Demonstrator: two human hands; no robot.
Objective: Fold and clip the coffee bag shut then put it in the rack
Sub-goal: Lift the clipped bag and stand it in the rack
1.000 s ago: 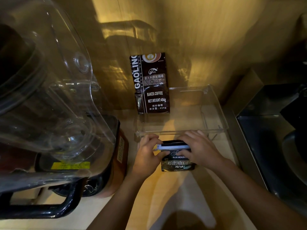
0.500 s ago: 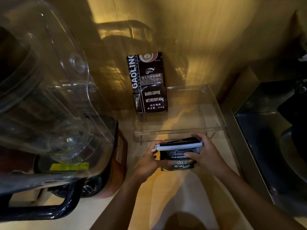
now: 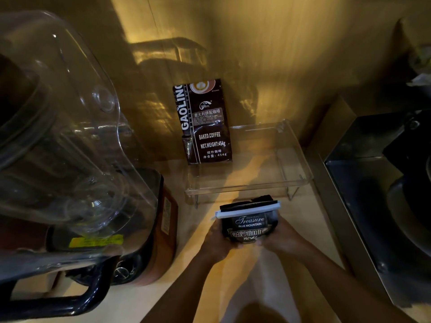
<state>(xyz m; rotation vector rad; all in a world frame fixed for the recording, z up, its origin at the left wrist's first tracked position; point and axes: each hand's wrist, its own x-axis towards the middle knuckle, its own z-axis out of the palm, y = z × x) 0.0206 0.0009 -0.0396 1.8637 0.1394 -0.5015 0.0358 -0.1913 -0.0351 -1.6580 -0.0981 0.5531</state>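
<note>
A small black coffee bag (image 3: 250, 226) marked "Treasure Blue Mountain" stands upright just in front of the clear rack (image 3: 295, 159). Its top is folded over, and a white clip (image 3: 247, 210) runs across the fold. My left hand (image 3: 218, 238) grips the bag's lower left side and my right hand (image 3: 281, 237) its lower right side. The rack is a clear plastic tray on thin wire legs. A taller dark "Gaoling" coffee bag (image 3: 204, 122) stands at the rack's back left against the wall.
A large blender with a clear jug (image 3: 65, 145) and a dark base (image 3: 140, 231) fills the left side. A dark metal appliance (image 3: 382, 190) stands on the right. The wooden counter (image 3: 312, 220) runs between them, and a wooden wall is behind.
Both hands have slid from the clip at the bag's top down to its lower sides. The bag has turned more upright, and its label now shows.
</note>
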